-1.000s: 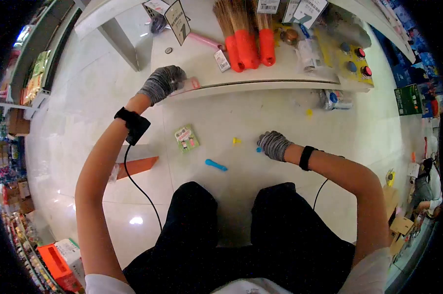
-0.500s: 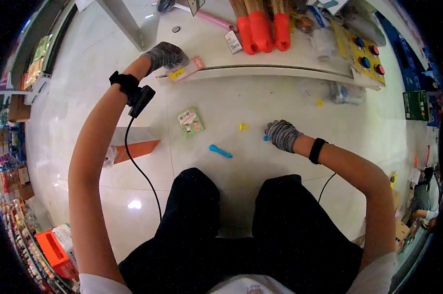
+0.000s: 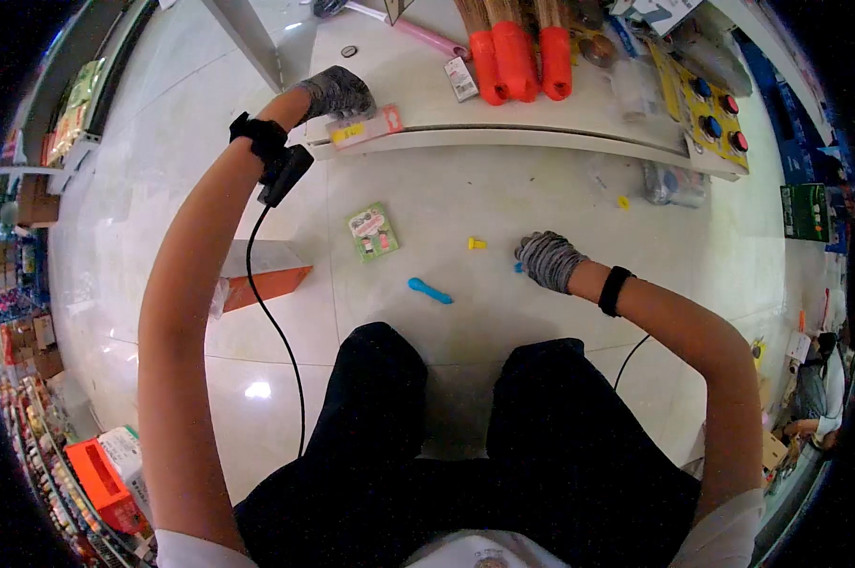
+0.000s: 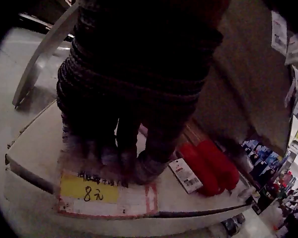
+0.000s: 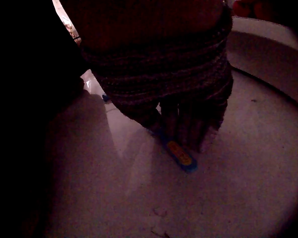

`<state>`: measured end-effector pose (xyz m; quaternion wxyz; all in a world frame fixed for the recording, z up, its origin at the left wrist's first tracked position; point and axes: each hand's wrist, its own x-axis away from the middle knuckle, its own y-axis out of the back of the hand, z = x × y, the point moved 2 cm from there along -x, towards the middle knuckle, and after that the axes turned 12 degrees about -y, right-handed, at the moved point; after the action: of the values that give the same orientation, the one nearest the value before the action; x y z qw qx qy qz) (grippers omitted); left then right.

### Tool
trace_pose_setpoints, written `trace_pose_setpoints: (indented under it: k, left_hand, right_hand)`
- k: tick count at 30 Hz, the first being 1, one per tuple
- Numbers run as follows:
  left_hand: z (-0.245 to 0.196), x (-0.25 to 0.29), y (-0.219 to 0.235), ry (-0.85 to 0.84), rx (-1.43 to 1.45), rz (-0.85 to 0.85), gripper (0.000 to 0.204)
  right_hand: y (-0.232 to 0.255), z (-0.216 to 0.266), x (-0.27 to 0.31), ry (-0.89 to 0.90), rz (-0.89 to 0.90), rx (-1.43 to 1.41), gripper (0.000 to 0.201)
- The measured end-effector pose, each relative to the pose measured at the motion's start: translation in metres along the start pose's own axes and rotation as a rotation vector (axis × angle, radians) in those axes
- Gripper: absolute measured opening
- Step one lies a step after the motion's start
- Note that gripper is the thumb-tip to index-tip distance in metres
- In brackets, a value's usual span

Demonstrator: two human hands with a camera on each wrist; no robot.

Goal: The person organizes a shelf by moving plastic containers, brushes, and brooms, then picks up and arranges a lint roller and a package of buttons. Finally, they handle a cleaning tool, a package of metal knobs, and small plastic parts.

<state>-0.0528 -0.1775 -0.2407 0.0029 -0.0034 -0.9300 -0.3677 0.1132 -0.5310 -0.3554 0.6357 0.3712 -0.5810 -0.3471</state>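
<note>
My left hand (image 3: 340,95), in a grey knitted glove, is at the left front edge of the white shelf (image 3: 418,99). Its fingers and thumb pinch the upper edge of a price tag (image 4: 92,191) with a yellow patch and a red-striped end. My right hand (image 3: 548,262), gloved alike, is low over the floor and grips a small blue stick (image 5: 181,156) with a yellow-orange label; the fingers hide its other end. Left of that hand lie a yellow plug-shaped piece (image 3: 477,243), a blue handle-like stick (image 3: 430,291) and a green picture card pack (image 3: 372,232).
Brushes with red handles (image 3: 514,66) and a pink-handled tool (image 3: 432,40) lie on the shelf. Yellow-backed packs (image 3: 706,114) are at its right end. A clear-wrapped packet (image 3: 675,185) sits below. An orange-sided box (image 3: 268,289) stands at the left.
The price tag has turned so its yellow patch shows, along the shelf's front edge under my left hand. The head view has shifted slightly. My right hand keeps its grip near the same spot.
</note>
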Motion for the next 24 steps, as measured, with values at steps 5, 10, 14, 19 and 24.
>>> trace_pose_setpoints:
  k: [5,10,14,19,24]
  left_hand:
    - [0.036,-0.016,-0.003,0.299,0.083,0.157,0.021]
    - [0.027,-0.016,0.002,0.116,0.027,0.177,0.020]
    - [-0.016,-0.009,0.005,0.189,0.107,0.067,0.019]
    - [-0.004,-0.022,-0.004,0.058,-0.251,0.182,0.019]
    - [-0.009,-0.013,-0.016,0.015,-0.239,0.061,0.022]
  right_hand:
    - [-0.002,0.000,0.000,0.003,-0.005,0.018,0.015]
    - [-0.003,-0.001,0.000,-0.001,-0.015,-0.011,0.015]
    - [-0.001,0.000,-0.002,-0.010,0.006,-0.028,0.014]
    - [-0.002,-0.002,-0.002,0.025,-0.035,-0.054,0.014]
    - [-0.001,-0.002,-0.003,0.007,-0.002,-0.064,0.017]
